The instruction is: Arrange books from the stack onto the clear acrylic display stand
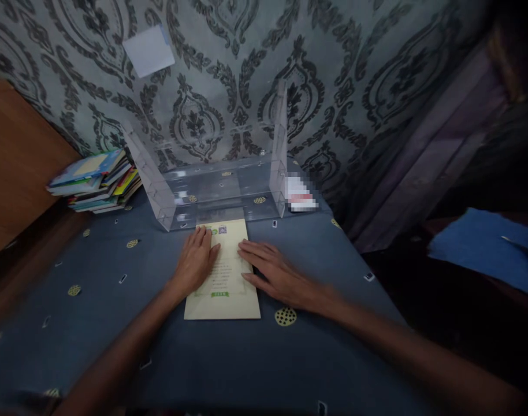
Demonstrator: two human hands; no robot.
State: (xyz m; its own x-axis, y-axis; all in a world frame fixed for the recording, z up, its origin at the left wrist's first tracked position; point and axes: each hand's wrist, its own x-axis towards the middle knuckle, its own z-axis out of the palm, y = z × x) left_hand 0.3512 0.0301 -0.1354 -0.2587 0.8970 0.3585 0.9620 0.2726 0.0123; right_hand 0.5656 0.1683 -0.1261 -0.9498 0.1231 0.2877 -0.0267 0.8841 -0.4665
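Zero grip: your left hand [195, 261] and right hand [281, 280] rest loosely along the booklet [229, 260], so uneven pressure could skew it against the clear rack [279, 153]

A: Site type?
B: Home, most likely; which room cannot be told.
A: Shown by what?
B: Wall [255, 52] is covered in an ornate damask pattern. Purplish drape [420, 156] is hung at right.
A: Furnishings?
B: Bench [86, 323] is dressed in blue cloth [316, 358], printed with yellow motifs. Books [101, 179] are piled unevenly near a brown wooden panel [25, 167]. Domestic look throughout.
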